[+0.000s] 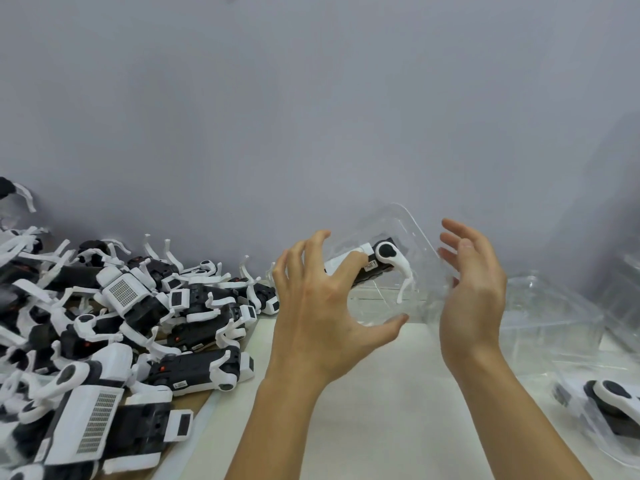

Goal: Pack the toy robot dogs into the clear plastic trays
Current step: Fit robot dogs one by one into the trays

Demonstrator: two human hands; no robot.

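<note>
Dog [375, 263] sits in tray [412, 233], gripped by left hand [322, 303]; right hand [471, 292], fingers relaxed, touches tray's side.

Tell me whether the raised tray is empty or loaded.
Loaded: one dog shows through the clear tray, which the left hand and right hand flank.

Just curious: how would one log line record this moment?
left hand: holding toy dog | right hand: open by clear tray | pile: left
</note>
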